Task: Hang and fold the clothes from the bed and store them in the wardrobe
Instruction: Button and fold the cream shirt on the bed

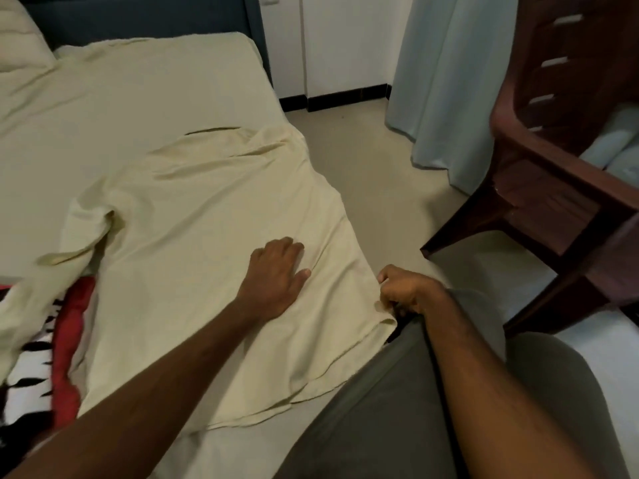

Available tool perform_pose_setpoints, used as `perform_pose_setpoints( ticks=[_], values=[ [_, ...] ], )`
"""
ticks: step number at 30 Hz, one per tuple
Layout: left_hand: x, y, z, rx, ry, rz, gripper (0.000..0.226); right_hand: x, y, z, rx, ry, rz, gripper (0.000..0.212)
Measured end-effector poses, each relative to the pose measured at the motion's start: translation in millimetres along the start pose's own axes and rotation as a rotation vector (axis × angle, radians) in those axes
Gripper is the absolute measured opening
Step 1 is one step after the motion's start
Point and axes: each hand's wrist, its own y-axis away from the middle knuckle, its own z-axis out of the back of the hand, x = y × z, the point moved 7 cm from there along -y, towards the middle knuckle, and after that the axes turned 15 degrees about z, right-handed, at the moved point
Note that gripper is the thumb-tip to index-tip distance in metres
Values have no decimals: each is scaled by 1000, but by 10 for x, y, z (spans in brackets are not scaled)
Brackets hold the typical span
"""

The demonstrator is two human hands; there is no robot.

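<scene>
A pale cream shirt (193, 216) lies spread flat on the bed (103, 98), its collar end away from me and its hem near the bed's right edge. My left hand (276, 271) rests flat on the shirt's lower part with its fingers straight. My right hand (403, 288) pinches the shirt's hem at the bed's edge, fingers curled round the fabric. One sleeve (83, 236) lies bent at the left. A red, white and black garment (65, 337) lies partly under that sleeve at the lower left.
A pillow (17, 39) sits at the bed's far left corner. A dark brown plastic chair (553, 160) stands on the floor at the right. A pale blue curtain (446, 74) hangs beyond it. White doors (332, 43) stand behind the bed.
</scene>
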Motion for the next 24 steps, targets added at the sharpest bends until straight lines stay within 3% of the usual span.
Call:
perform_pose_setpoints(
  ticks=[2, 5, 7, 12, 15, 19, 24],
  values=[
    [128, 229, 151, -37, 44, 6, 45, 169, 31, 94, -197, 107, 97, 45],
    [514, 476, 400, -85, 148, 171, 43, 661, 86, 95, -505, 201, 348, 47],
    [809, 590, 564, -112, 193, 277, 48, 1048, 123, -73, -577, 306, 473, 47],
    [1655, 670, 1065, -187, 185, 441, 58, 1810, 74, -850, -444, 568, 702, 50],
    [2210, 622, 1536, -301, 140, 590, 46, 2144, 10, -1313, -358, 593, 780, 44],
    [2990, 565, 2014, -262, -25, 857, 30, 2526, -108, -1971, -220, 566, 842, 30],
    [3599, 360, 2041, -70, 359, 1089, 42, 2903, -152, -2695, -109, 501, 868, 10]
  ],
)
